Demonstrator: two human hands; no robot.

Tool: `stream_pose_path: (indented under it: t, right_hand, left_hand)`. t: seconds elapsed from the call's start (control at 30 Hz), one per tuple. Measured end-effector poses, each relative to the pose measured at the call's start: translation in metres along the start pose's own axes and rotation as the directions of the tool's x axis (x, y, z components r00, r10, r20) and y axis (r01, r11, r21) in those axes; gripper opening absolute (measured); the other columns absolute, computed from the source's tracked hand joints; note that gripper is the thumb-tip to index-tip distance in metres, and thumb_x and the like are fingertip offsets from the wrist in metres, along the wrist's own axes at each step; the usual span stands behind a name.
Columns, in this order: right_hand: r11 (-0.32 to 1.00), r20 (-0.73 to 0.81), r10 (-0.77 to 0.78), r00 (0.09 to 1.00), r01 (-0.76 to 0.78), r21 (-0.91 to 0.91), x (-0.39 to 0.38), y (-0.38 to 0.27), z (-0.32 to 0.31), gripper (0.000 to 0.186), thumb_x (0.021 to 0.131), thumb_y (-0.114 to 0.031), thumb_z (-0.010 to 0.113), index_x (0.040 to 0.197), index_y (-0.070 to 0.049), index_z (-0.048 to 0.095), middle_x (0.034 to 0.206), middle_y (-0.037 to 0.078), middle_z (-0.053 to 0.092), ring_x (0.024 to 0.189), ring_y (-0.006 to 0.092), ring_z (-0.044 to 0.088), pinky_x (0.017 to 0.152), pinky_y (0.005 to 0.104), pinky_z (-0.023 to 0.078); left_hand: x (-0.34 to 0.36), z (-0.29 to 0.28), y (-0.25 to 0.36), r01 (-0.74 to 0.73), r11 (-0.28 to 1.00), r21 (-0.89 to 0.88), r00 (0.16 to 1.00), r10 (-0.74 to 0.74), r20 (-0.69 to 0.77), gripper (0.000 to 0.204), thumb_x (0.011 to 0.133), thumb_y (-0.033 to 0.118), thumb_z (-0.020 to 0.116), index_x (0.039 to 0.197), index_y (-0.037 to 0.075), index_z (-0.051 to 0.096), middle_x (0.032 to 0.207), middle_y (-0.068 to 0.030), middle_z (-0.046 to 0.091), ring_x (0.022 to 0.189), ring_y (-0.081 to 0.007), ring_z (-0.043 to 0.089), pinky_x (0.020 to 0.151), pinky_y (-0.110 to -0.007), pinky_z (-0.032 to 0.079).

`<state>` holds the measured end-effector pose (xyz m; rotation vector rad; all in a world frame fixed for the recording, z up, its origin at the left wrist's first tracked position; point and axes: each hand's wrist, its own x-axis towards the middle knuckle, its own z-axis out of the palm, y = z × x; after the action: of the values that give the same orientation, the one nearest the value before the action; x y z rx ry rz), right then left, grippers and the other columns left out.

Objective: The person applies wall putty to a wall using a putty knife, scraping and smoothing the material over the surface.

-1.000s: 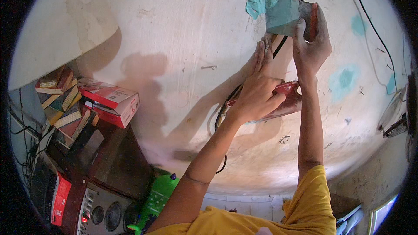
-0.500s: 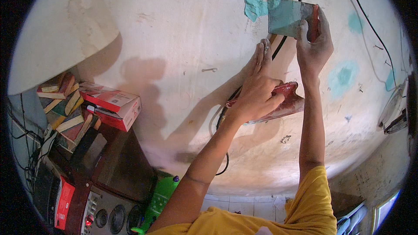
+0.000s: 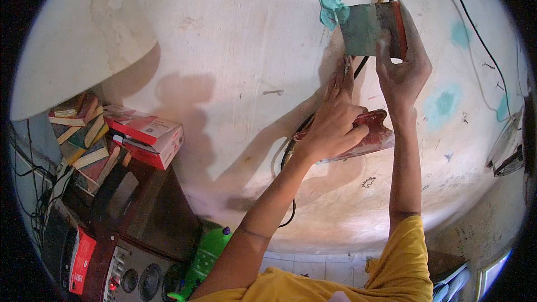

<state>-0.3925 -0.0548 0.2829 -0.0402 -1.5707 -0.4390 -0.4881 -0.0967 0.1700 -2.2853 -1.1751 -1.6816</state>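
My right hand [image 3: 404, 72] grips a flat, wide putty knife [image 3: 363, 28] with a reddish back edge, thumb on its near face. The blade's left edge meets a lump of turquoise putty [image 3: 334, 11] on the wall [image 3: 224, 39]. Lower and to the left, my left hand [image 3: 335, 126] is closed round a dark red, putty-stained board [image 3: 375, 134] with a notched corner. Two of its fingers point up toward the blade's lower edge; whether they touch it I cannot tell. The board's far side is hidden behind this hand.
Black cable [image 3: 361, 67] runs down the wall behind my hands. A nail [image 3: 274, 92] juts out left of them. Turquoise patches [image 3: 444, 103] mark the wall at right. Stacked books [image 3: 84, 128], a red-white box [image 3: 146, 134], a speaker [image 3: 140, 279] and a green bottle [image 3: 207, 257] stand lower left.
The putty knife has tilted and shifted slightly down and left; its face now looks darker. The putty lump looks narrower and bunched at the blade's edge. My left hand still holds the board.
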Motion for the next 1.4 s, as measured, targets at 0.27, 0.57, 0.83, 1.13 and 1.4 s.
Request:
stream_pose_path:
  t: [0.27,0.57,0.83,1.13,1.4]
  right_hand:
    - [0.966,0.137,-0.172,0.975,0.195,-0.171,0.021,-0.018,-0.005,0.060,0.068,0.006,0.068,0.124,-0.013,0.058,0.102,0.009,0.068,0.085,0.0218,0.068,0.071,0.0295,0.056]
    - [0.934,0.109,-0.301,0.947,0.316,-0.164,0.026,-0.020,-0.006,0.063,0.067,0.005,0.068,0.125,-0.018,0.058,0.103,0.007,0.067,0.082,0.0206,0.068,0.069,0.0299,0.056]
    - [0.938,0.107,-0.320,0.941,0.331,-0.103,0.023,-0.021,-0.004,0.042,0.077,-0.008,0.066,0.118,-0.015,0.058,0.100,0.008,0.065,0.078,0.0293,0.065,0.064,0.0335,0.053]
    - [0.939,0.178,-0.242,0.954,0.277,-0.203,0.028,-0.016,0.002,0.060,0.069,0.004,0.068,0.125,-0.016,0.057,0.108,0.007,0.067,0.088,0.0211,0.068,0.068,0.0298,0.057]
    - [0.955,0.109,-0.250,0.962,0.264,-0.139,0.027,-0.024,0.001,0.053,0.072,0.001,0.069,0.121,-0.014,0.060,0.104,0.009,0.068,0.087,0.0208,0.068,0.069,0.0308,0.057]
  left_hand:
    - [-0.001,0.004,-0.002,0.048,0.994,-0.096,0.997,-0.042,0.062,0.033,0.073,0.016,0.058,0.091,-0.009,0.069,0.149,-0.0294,0.000,0.138,-0.0463,0.002,0.114,-0.046,0.008]
    - [0.000,-0.004,0.003,-0.060,0.993,0.100,0.994,0.069,-0.082,0.034,0.074,0.017,0.059,0.091,-0.011,0.068,0.149,-0.0299,-0.002,0.138,-0.0454,0.002,0.114,-0.045,0.008]
    - [-0.001,0.004,-0.001,-0.035,0.998,0.055,0.992,0.041,-0.117,0.036,0.072,0.018,0.061,0.093,-0.010,0.068,0.149,-0.0299,-0.001,0.139,-0.0449,0.002,0.114,-0.046,0.008]
    - [-0.001,0.000,-0.001,-0.053,0.994,0.093,0.994,0.061,-0.095,0.033,0.072,0.016,0.060,0.092,-0.010,0.068,0.149,-0.0287,-0.002,0.139,-0.0445,0.001,0.114,-0.046,0.008]
    - [-0.002,-0.002,0.003,-0.070,0.997,0.042,0.994,0.073,-0.077,0.035,0.072,0.015,0.059,0.088,-0.015,0.066,0.149,-0.0297,-0.001,0.139,-0.0450,0.000,0.114,-0.046,0.006]
